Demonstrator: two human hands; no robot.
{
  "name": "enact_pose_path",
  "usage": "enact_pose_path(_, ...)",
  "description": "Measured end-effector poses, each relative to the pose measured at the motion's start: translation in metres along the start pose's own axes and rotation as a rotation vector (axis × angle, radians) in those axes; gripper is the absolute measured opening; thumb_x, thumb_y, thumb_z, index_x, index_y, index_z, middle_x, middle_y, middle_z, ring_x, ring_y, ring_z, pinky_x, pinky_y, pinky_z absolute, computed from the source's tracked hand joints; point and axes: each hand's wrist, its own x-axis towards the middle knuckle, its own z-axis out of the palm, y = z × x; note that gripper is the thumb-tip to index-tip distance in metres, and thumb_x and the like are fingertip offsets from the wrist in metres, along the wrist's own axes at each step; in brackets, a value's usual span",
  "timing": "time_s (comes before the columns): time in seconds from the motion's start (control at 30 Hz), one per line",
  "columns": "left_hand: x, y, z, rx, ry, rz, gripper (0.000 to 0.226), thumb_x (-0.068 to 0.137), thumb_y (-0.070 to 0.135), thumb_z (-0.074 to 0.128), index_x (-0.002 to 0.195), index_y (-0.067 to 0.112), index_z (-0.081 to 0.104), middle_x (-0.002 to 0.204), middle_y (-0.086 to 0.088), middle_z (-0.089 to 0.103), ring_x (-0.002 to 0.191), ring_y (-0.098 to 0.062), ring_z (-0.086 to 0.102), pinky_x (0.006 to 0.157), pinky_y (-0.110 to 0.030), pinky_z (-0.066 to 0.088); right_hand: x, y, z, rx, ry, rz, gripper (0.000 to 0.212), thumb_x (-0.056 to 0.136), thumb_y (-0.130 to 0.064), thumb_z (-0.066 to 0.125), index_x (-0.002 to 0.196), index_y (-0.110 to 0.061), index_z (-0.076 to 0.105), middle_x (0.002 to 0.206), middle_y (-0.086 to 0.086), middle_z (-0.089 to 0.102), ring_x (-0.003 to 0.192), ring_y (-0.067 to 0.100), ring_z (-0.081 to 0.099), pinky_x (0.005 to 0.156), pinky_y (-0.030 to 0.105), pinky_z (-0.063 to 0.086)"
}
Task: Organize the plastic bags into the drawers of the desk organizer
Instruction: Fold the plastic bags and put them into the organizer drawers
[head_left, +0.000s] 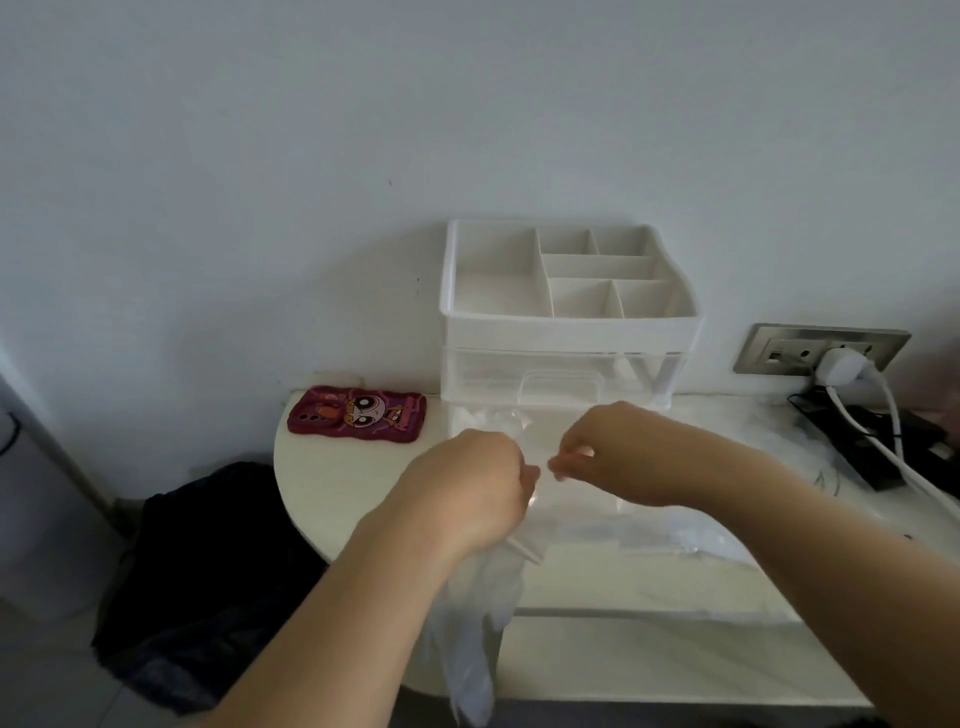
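Head cam: L hand (467, 483) grips, R hand (618, 447) pinches plastic bag (478, 623) nr organizer (566, 327).

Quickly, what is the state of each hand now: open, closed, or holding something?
Left hand: closed, grips the clear plastic bag.
Right hand: closed, fingers pinch the same bag's edge.
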Motion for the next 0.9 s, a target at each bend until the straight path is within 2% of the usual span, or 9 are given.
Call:
enact_pose_path(0.07, 0.001, 0.002, 0.003, 0.104, -0.022, -0.039, 0.046, 0.100, 0.041, 0.032, 0.060, 0.019, 0.040, 0.062, -0.003, 0.046, 0.060, -0.023, 0.048, 0.053, -0.029, 0.031, -0.005, -0.002, -0.005, 0.036, -0.169, 0.032, 0.047, 0.098, -0.049, 0.032, 0.102, -0.024, 0.072, 0.110, 0.000, 0.065, 0.097, 0.014, 0.058, 0.091, 0.029, 0.041)
enact_pose_path(0.13, 0.002, 0.006, 0.007, 0.194, -0.021, -0.059, 0.048, 0.100, 0.045, 0.027, 0.061, 0.020, 0.039, 0.063, 0.002, 0.044, 0.063, -0.020, 0.046, 0.053, -0.028, 0.029, -0.007, -0.002, -0.003, 0.046, -0.262, 0.050, 0.054, 0.099, -0.051, 0.023, 0.109, -0.025, 0.069, 0.125, -0.001, 0.056, 0.112, 0.017, 0.052, 0.100, 0.030, 0.035)
enact_pose_path(0.3, 0.003, 0.011, 0.016, 0.341, 0.000, -0.047, 0.042, 0.102, 0.041, 0.021, 0.074, 0.018, 0.043, 0.073, 0.001, 0.045, 0.072, -0.020, 0.046, 0.060, -0.028, 0.031, -0.016, 0.000, 0.001, 0.058, -0.257, 0.071, 0.055, 0.100, -0.049, 0.019, 0.125, -0.021, 0.060, 0.148, 0.002, 0.035, 0.134, 0.021, 0.035, 0.110, 0.034, 0.025)
enact_pose_path(0.43, 0.006, 0.012, 0.019, 0.398, -0.015, -0.049, 0.040, 0.103, 0.036, 0.021, 0.073, 0.018, 0.042, 0.068, 0.003, 0.040, 0.072, -0.019, 0.045, 0.064, -0.030, 0.032, -0.026, 0.003, 0.003, 0.128, -0.218, 0.029, 0.051, 0.100, -0.045, 0.022, 0.113, -0.021, 0.066, 0.132, -0.003, 0.050, 0.117, 0.016, 0.049, 0.106, 0.032, 0.033)
enact_pose_path(0.6, 0.006, 0.014, 0.018, 0.380, -0.010, -0.048, 0.041, 0.102, 0.036, 0.023, 0.068, 0.018, 0.037, 0.066, 0.003, 0.038, 0.070, -0.019, 0.045, 0.061, -0.029, 0.031, -0.023, 0.008, 0.009, 0.118, -0.218, 0.085, 0.050, 0.101, -0.039, 0.024, 0.108, -0.008, 0.063, 0.120, 0.004, 0.050, 0.106, 0.023, 0.054, 0.100, 0.039, 0.040)
enact_pose_path(0.67, 0.004, 0.013, 0.012, 0.273, 0.013, -0.049, 0.044, 0.101, 0.040, 0.026, 0.065, 0.017, 0.038, 0.065, 0.002, 0.042, 0.065, -0.018, 0.046, 0.059, -0.029, 0.033, -0.023, 0.008, 0.006, 0.121, -0.204, 0.074, 0.050, 0.101, -0.039, 0.025, 0.106, -0.012, 0.067, 0.118, 0.001, 0.052, 0.105, 0.021, 0.054, 0.100, 0.035, 0.039)
enact_pose_path(0.77, 0.000, 0.009, -0.010, -0.081, 0.075, -0.040, 0.045, 0.095, 0.050, 0.040, 0.072, 0.016, 0.059, 0.070, 0.001, 0.061, 0.065, -0.015, 0.059, 0.060, -0.028, 0.044, -0.027, 0.009, -0.008, 0.186, -0.030, 0.005, 0.045, 0.098, -0.048, 0.032, 0.105, -0.024, 0.070, 0.115, -0.007, 0.059, 0.105, 0.011, 0.055, 0.092, 0.024, 0.038)
enact_pose_path(0.83, -0.003, 0.002, -0.024, -0.342, 0.164, -0.003, 0.035, 0.090, 0.054, 0.048, 0.079, 0.028, 0.068, 0.076, 0.007, 0.069, 0.071, -0.007, 0.063, 0.070, -0.027, 0.049, -0.033, 0.008, -0.017, 0.458, 0.093, -0.078, 0.048, 0.085, -0.065, 0.044, 0.111, -0.031, 0.066, 0.113, -0.015, 0.062, 0.105, 0.004, 0.057, 0.089, 0.021, 0.043)
enact_pose_path(0.9, -0.004, -0.001, -0.032, -0.574, 0.240, 0.061, 0.024, 0.090, 0.049, 0.052, 0.077, 0.037, 0.069, 0.075, 0.009, 0.070, 0.068, -0.010, 0.064, 0.068, -0.032, 0.049, -0.040, 0.001, -0.021, 0.787, 0.021, -0.153, 0.072, 0.066, -0.075, 0.056, 0.126, -0.034, 0.056, 0.117, -0.018, 0.063, 0.108, -0.002, 0.058, 0.093, 0.023, 0.046)
